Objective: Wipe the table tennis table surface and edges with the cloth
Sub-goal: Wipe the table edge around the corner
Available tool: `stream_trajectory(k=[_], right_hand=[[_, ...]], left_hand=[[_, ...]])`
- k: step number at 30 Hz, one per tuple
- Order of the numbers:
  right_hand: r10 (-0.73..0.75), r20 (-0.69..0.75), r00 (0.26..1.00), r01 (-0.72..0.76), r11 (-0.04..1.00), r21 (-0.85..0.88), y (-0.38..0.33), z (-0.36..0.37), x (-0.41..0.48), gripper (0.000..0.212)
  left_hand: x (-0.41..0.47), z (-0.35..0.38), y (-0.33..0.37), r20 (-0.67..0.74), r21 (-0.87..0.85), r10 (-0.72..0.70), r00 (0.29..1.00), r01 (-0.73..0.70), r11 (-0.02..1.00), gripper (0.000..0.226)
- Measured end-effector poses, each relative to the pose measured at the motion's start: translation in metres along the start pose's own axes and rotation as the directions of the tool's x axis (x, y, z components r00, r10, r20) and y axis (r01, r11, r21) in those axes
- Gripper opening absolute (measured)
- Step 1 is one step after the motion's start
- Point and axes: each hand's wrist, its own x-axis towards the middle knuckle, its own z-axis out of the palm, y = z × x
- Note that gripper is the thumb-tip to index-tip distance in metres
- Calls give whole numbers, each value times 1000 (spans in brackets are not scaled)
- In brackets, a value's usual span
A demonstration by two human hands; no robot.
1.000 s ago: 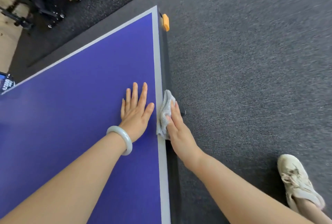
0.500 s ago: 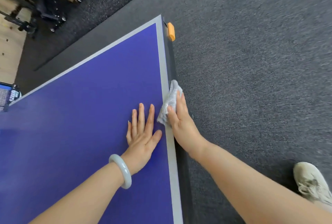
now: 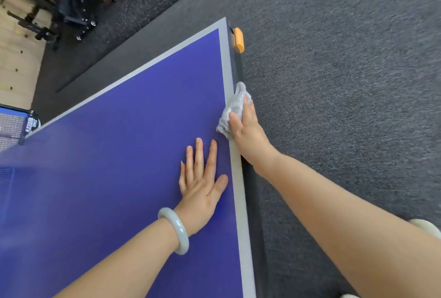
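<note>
A: Head view, item one?
B: Right hand (image 3: 248, 128), grip closed on the grey cloth (image 3: 235, 106), pressed over the pale border and side edge of the blue desk (image 3: 107, 166), at about two o'clock from the left hand.
A: Item two?
B: Left hand (image 3: 202, 185), grip open and holding nothing, palm flat on the blue surface just inside the border, pale bangle (image 3: 176, 233) at the wrist.
A: Remainder?
B: Orange corner guard (image 3: 239, 40) at twelve o'clock from the cloth; net (image 3: 12, 128) at nine.
A: Handling note?
B: Judged best: cloth kept wrapped over the lip, steady pressure, one unbroken pass toward the corner, left hand bracing.
</note>
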Motion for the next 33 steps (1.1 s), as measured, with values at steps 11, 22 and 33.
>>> stream_trajectory(k=[11, 22, 33], right_hand=[[1, 25, 1000, -1, 1000, 7, 32, 9, -63, 69], [-75, 43, 996, 78, 994, -70, 12, -2, -23, 70], [-140, -37, 989, 128, 964, -232, -65, -9, 137, 72]], left_hand=[[2, 2, 1, -3, 54, -35, 999, 35, 998, 64], [0, 1, 2, 45, 92, -54, 998, 50, 995, 67], [-1, -6, 3, 121, 126, -52, 991, 37, 991, 61]])
